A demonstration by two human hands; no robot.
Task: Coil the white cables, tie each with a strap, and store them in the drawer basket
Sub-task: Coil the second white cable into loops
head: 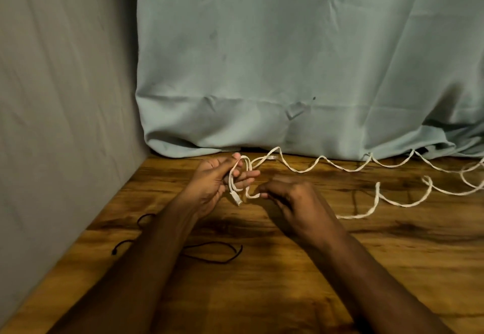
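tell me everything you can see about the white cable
The white cable is a thin, flat-looking cord, kinked into wavy bends. Near one end, a few loose loops hang over the fingers of the left hand, a pale connector dangling below. The right hand pinches the run beside them. The rest trails right across the wooden table, leaving the frame.

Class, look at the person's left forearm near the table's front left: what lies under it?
A thin black strap lies on the wooden table and passes under the left forearm, showing on both sides. The part beneath the arm is covered, so whether it is one strap or two cannot be told.
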